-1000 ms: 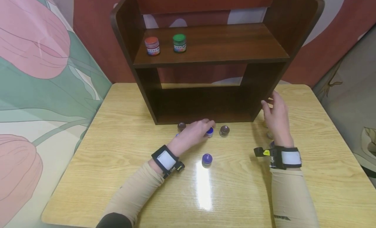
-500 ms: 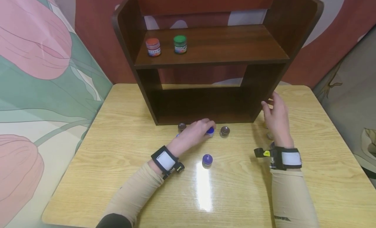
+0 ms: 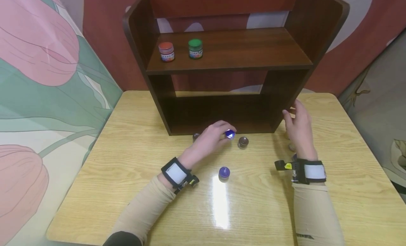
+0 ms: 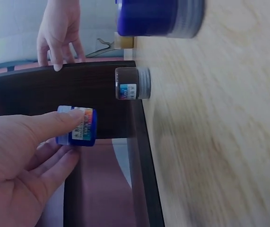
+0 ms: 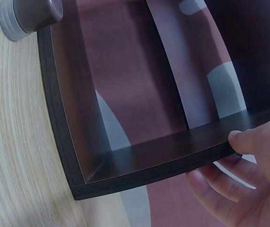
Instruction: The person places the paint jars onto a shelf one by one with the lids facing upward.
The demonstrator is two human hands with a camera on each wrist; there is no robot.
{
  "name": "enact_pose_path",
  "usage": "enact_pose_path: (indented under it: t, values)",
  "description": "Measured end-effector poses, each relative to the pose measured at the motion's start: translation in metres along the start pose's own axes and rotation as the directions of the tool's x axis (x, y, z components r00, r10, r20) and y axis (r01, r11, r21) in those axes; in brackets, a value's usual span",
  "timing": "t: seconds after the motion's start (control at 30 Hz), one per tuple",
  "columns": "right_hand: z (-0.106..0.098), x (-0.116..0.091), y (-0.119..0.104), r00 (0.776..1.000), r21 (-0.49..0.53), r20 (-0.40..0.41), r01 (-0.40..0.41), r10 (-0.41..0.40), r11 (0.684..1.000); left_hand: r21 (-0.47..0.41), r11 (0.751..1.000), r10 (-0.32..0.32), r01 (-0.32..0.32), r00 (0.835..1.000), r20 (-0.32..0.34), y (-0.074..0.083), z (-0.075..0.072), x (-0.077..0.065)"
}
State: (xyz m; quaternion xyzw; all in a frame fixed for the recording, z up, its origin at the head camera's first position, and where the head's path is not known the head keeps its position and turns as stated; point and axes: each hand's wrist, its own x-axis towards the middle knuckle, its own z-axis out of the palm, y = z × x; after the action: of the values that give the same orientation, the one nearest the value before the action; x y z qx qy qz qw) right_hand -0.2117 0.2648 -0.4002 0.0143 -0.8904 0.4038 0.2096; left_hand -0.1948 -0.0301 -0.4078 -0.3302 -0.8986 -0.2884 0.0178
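My left hand (image 3: 207, 140) pinches a small blue paint jar (image 3: 229, 134) between thumb and fingers. In the left wrist view the jar's printed label (image 4: 82, 125) shows beside the thumb, and the jar is held off the table in front of the shelf's lower compartment. At the right side of the dark brown wooden shelf (image 3: 228, 67), my right hand (image 3: 299, 129) grips the side panel (image 5: 172, 163). Its thumb lies at the front edge and its fingers are round the outside. On the upper board stand a red paint jar (image 3: 166, 52) and a green paint jar (image 3: 195, 49).
A brown paint jar (image 3: 243, 142) stands on the table just right of the left hand. Nearer the front is a purple-lidded jar (image 3: 224, 173). Another dark jar (image 3: 196, 136) is partly behind the left hand, and a few jars sit half hidden by the right wrist.
My left hand has raised the blue paint jar from the table and moved slightly forward and right, towards the shelf. The right hand stays on the shelf's side panel.
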Motion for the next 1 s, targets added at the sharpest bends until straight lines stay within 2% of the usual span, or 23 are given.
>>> enact_pose_path:
  t: [0.4, 0.8, 1.0]
  values:
    - [0.0, 0.0, 0.0, 1.0, 0.01, 0.004, 0.0, 0.0, 1.0, -0.078, 0.995, 0.058, -0.067, 0.991, -0.117, 0.006, -0.015, 0.0]
    - [-0.001, 0.001, 0.001, 1.0, 0.008, -0.006, 0.008, -0.008, 1.0, -0.051, 0.994, 0.089, -0.1, 0.98, -0.176, 0.024, -0.04, 0.004]
    - [-0.001, 0.0, 0.001, 1.0, 0.009, -0.006, 0.012, -0.012, 1.0, -0.034, 0.991, 0.118, -0.13, 0.963, -0.242, 0.031, -0.056, 0.005]
